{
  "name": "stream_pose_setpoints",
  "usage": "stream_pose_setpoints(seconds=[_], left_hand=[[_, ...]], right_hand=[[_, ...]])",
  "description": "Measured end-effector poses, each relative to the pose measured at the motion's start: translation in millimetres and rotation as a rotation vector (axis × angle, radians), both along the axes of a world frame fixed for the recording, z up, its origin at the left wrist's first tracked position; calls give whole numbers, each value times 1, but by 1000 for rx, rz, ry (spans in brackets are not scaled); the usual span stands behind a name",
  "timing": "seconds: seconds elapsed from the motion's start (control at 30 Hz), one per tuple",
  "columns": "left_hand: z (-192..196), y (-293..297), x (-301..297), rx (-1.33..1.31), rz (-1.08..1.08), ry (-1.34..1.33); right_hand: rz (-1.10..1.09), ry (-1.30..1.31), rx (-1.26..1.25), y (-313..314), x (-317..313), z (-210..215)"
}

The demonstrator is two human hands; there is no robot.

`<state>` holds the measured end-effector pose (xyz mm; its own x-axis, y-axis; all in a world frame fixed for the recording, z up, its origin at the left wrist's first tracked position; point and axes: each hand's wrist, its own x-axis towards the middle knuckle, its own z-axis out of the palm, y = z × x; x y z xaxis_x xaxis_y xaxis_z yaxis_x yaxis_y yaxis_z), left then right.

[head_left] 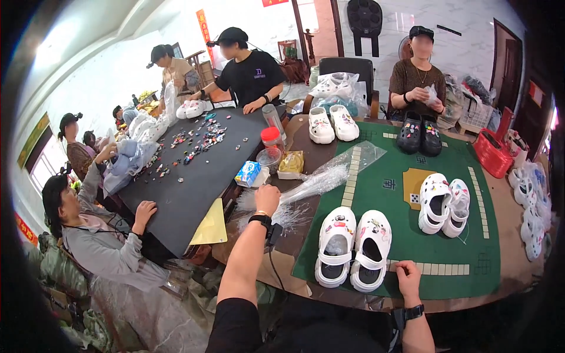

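My left hand (268,199) reaches forward over a pile of thin clear plastic strands (282,216) on the brown table. Its fingers are drawn together at the strands; what they pinch, if anything, is hidden. My right hand (408,277) rests on the green mat (318,259), fingers curled, with nothing visible in it. Just left of it stands a pair of white clogs, the left clog (337,235) and the right clog (372,235), with colourful charms on their tops. Crumpled clear plastic shows inside the left one. Their heels face me.
More white clogs (435,203) stand on the mat, black clogs (419,134) beyond. A long clear bag (347,170), a blue box (248,174), and a red-lidded jar (271,137) lie ahead. Co-workers sit around a dark table (194,176) with scattered charms. A red bag (493,152) stands right.
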<state>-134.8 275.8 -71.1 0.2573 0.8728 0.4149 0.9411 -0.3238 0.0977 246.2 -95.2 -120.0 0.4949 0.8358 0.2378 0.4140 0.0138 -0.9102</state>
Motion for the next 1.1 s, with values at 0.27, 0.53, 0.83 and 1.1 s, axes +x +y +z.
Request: stream_pose_setpoints(seconds=[0.27,0.53,0.83,1.1], left_hand=[[10,3,-1,-43,-5,-128],[3,-11,29,-164,-73,-27],[-6,-4,36,-92,-26,84],[-13,10,32,-228,-12,-116]], right_hand=[[-5,23,7,-1,1,-4],[-13,42,-8,-4,0,0],[-15,6,20,-2,-1,-1],[-9,0,21,-2,-2,1]])
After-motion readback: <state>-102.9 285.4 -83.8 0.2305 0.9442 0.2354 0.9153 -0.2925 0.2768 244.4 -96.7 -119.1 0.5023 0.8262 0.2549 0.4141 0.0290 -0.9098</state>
